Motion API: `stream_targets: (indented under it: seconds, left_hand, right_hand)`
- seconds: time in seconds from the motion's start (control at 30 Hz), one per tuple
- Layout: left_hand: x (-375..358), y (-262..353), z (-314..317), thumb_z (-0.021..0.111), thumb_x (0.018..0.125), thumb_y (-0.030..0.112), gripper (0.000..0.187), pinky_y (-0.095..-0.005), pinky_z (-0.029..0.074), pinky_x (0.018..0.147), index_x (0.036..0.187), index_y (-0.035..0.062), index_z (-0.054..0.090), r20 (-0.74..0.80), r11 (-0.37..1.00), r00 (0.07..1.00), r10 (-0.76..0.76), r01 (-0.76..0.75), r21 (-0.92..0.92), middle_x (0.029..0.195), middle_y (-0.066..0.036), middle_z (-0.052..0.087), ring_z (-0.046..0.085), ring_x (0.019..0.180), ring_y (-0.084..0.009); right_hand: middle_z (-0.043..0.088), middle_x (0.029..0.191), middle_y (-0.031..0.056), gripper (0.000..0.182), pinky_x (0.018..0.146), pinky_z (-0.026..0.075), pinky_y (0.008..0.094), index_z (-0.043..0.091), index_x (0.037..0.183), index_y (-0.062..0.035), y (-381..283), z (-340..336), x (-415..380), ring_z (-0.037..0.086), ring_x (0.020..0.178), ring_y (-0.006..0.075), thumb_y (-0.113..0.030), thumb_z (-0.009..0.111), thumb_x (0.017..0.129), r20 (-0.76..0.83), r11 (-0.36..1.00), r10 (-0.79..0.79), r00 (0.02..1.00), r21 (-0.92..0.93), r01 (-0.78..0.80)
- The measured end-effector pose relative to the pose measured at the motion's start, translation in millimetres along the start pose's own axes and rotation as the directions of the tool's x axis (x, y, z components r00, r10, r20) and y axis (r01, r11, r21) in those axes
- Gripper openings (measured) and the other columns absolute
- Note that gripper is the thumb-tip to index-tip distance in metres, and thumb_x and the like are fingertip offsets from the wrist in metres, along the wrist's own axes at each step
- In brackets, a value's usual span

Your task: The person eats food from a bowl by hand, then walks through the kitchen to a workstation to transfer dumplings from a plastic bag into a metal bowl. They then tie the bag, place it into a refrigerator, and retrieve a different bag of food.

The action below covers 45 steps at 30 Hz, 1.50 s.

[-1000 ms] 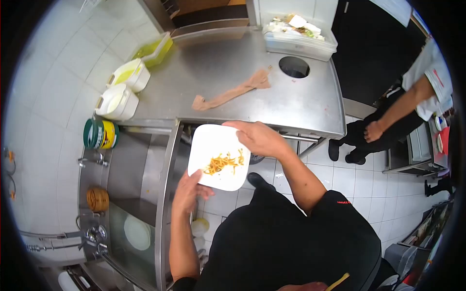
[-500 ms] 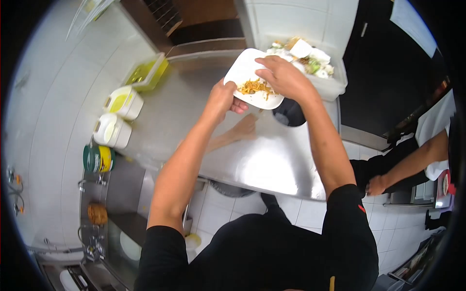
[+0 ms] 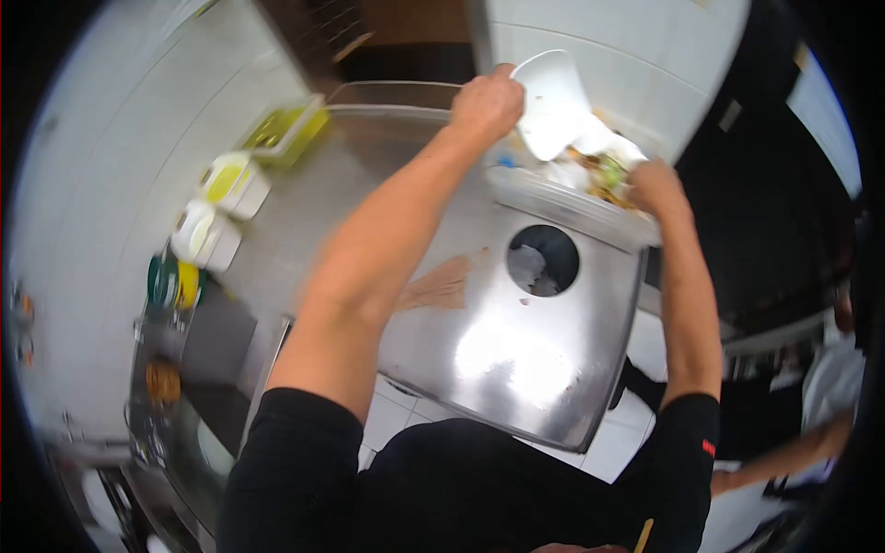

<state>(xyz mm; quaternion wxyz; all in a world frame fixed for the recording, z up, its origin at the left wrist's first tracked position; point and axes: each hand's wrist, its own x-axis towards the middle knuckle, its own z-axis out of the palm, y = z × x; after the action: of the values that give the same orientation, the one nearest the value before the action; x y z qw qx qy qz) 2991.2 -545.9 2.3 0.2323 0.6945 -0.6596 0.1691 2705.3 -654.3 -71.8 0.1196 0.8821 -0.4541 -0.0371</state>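
My left hand [image 3: 490, 103] grips the edge of a white plate [image 3: 551, 97], tipped steeply over a clear plastic tub [image 3: 567, 203]. A few small food bits cling to the plate's face. Inside the tub lie food scraps [image 3: 604, 175] and crumpled white pieces like paper napkins. At the tub's right end is my right hand [image 3: 656, 187], blurred, its fingers curled down among the scraps. What those fingers hold, if anything, is hidden. In front of the tub, a round dark hole [image 3: 544, 261] opens in the steel counter [image 3: 461, 341], with greyish waste visible inside.
Along the left wall stand a yellow-green tub [image 3: 288, 134], two white containers [image 3: 235, 187] and a green-and-yellow can [image 3: 175, 281]. A sink area with taps lies at lower left. Another person's arm [image 3: 793, 453] shows at the right, beside the counter.
Both hands have moved forward and right to the tub. The plate, earlier held level with noodle-like food on it, is now tipped without that food. My right hand has left the plate.
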Motion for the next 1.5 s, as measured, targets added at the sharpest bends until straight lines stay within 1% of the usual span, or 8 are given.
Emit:
stream_targets:
  seconds: [0.03, 0.1, 0.27, 0.63, 0.93, 1.07, 1.33, 1.5]
  left_hand:
    - [-6, -30, 13, 0.04, 0.09, 0.016, 0.036, -0.0482, 0.057, 0.07, 0.114, -0.0052, 0.057, -0.039, 0.976, 0.99, 0.138, -0.129, 0.178, 0.094, -0.029, 0.068, 0.07, 0.078, -0.0377]
    - [-41, -35, -25, 0.04, 0.09, 0.014, 0.035, -0.0428, 0.058, 0.054, 0.111, -0.008, 0.057, 0.337, 0.481, 0.816, -0.469, 0.556, -0.678, 0.089, -0.028, 0.068, 0.071, 0.064, -0.0322]
    - [-228, -101, -83, 0.046, 0.092, 0.021, 0.043, -0.0378, 0.058, 0.052, 0.123, -0.0077, 0.049, 0.427, -0.091, 0.678, -0.598, 0.472, -0.877, 0.087, -0.02, 0.066, 0.068, 0.062, -0.0299]
    - [-671, -320, -223, 0.041, 0.092, 0.015, 0.037, -0.0378, 0.059, 0.064, 0.122, -0.0052, 0.048, 0.047, -0.124, -0.237, -0.97, 0.324, -0.938, 0.1, -0.025, 0.065, 0.066, 0.072, -0.0289]
    - [-880, -437, -119, 0.033, 0.094, 0.009, 0.034, -0.044, 0.059, 0.062, 0.118, -0.005, 0.054, 0.45, -0.624, -0.619, -0.643, 0.084, -0.777, 0.091, -0.02, 0.063, 0.066, 0.071, -0.031]
    - [-953, -439, -51, 0.055, 0.097, 0.02, 0.03, -0.0408, 0.059, 0.073, 0.12, 0.0019, 0.059, 0.52, -0.622, -0.547, -0.656, 0.002, -0.783, 0.101, -0.018, 0.067, 0.067, 0.09, -0.0306]
    - [-1022, -490, 6, 0.033, 0.101, 0.03, 0.044, -0.0467, 0.055, 0.087, 0.124, -0.0004, 0.056, 0.727, -0.672, -0.494, -0.476, -0.329, -0.663, 0.11, -0.019, 0.063, 0.061, 0.099, -0.0335]
    - [-1017, -512, -12, 0.04, 0.103, 0.031, 0.045, -0.0468, 0.05, 0.096, 0.133, -0.0007, 0.05, 0.606, -0.353, -0.449, -0.657, -0.527, -0.773, 0.132, -0.02, 0.055, 0.054, 0.12, -0.0344]
  right_hand:
    - [0.071, 0.095, 0.0181, 0.021, 0.08, 0.054, 0.0457, 0.075, 0.093, -0.006, 2, -18, -10, 0.068, 0.089, 0.036, -0.018, 0.065, 0.079, -0.028, 0.991, 0.037, 0.999, 0.133, -0.033]
    - [0.069, 0.102, 0.0209, 0.027, 0.085, 0.052, 0.0463, 0.071, 0.102, -0.0037, 6, -34, -14, 0.066, 0.099, 0.0379, -0.022, 0.054, 0.09, -0.095, 0.937, 0.194, 0.976, 0.311, -0.156]
    - [0.071, 0.098, 0.0097, 0.035, 0.078, 0.049, 0.0294, 0.064, 0.124, -0.0018, -47, -39, -45, 0.061, 0.081, 0.0157, -0.026, 0.052, 0.101, -0.369, 0.644, -0.026, 0.929, 0.705, 0.298]
    - [0.066, 0.086, 0.0049, 0.025, 0.071, 0.048, 0.0249, 0.067, 0.118, -0.0016, -363, -52, -127, 0.059, 0.075, 0.0093, -0.013, 0.063, 0.095, -0.127, 0.331, -0.61, 0.782, 0.856, 0.397]
    - [0.068, 0.083, 0.005, 0.026, 0.069, 0.048, 0.024, 0.068, 0.119, -0.0011, -547, -103, -176, 0.061, 0.079, 0.0094, -0.014, 0.062, 0.096, 0.151, 0.486, -0.6, 0.786, 0.849, 0.208]
    - [0.072, 0.095, 0.0154, 0.021, 0.076, 0.052, 0.031, 0.069, 0.111, 0.0005, -583, -112, -183, 0.069, 0.082, 0.0197, -0.005, 0.063, 0.091, 0.287, 0.555, -0.49, 0.823, 0.831, 0.041]
    - [0.07, 0.088, 0.0143, 0.021, 0.073, 0.052, 0.0401, 0.072, 0.106, -0.0108, -618, -139, -182, 0.066, 0.08, 0.0327, -0.022, 0.067, 0.089, 0.098, 0.632, -0.575, 0.812, 0.683, 0.365]
    - [0.071, 0.093, 0.0134, 0.025, 0.077, 0.053, 0.0394, 0.071, 0.111, -0.0127, -617, -136, -198, 0.067, 0.086, 0.0322, -0.028, 0.063, 0.093, 0.181, 0.635, -0.57, 0.802, 0.716, 0.289]
